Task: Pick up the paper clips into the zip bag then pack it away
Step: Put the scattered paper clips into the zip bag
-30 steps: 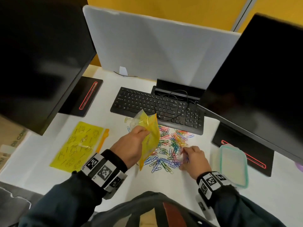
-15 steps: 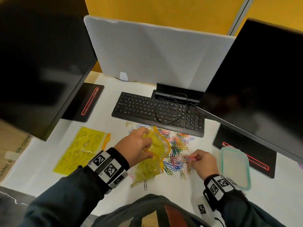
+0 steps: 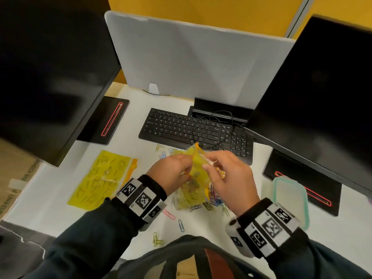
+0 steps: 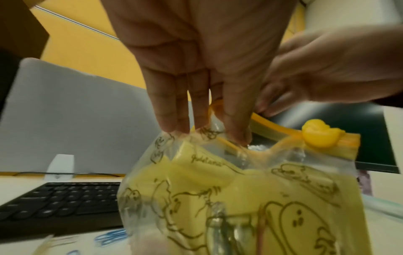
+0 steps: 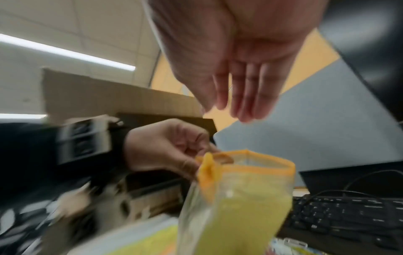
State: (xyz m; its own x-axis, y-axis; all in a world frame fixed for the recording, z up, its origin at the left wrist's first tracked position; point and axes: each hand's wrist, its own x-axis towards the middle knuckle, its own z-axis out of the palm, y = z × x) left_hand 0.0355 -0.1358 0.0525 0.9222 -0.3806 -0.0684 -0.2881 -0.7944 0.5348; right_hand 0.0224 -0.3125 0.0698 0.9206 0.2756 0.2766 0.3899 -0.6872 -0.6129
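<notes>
My left hand (image 3: pixel 186 170) pinches the rim of a yellow printed zip bag (image 3: pixel 193 184) and holds it upright over the desk. In the left wrist view its fingers (image 4: pixel 235 131) grip the rim beside the yellow slider (image 4: pixel 320 136). The bag's orange-edged mouth (image 5: pixel 248 160) gapes open. My right hand (image 3: pixel 209 162) hovers at the mouth with straight fingers (image 5: pixel 244 103); I see no clip between them. Several clips show through the bag's wall. Coloured paper clips (image 3: pixel 215 200) lie under and around the bag, with loose ones (image 3: pixel 181 225) nearer me.
A second yellow zip bag (image 3: pixel 100 178) lies flat on the left. A black keyboard (image 3: pixel 193 131) sits behind the clips. A teal-rimmed lidded container (image 3: pixel 289 198) stands on the right. Dark monitors flank the desk, and a grey divider panel (image 3: pixel 191 61) stands at the back.
My right hand left the clip pile and rose to the bag's mouth. My left hand brought the bag up and more upright.
</notes>
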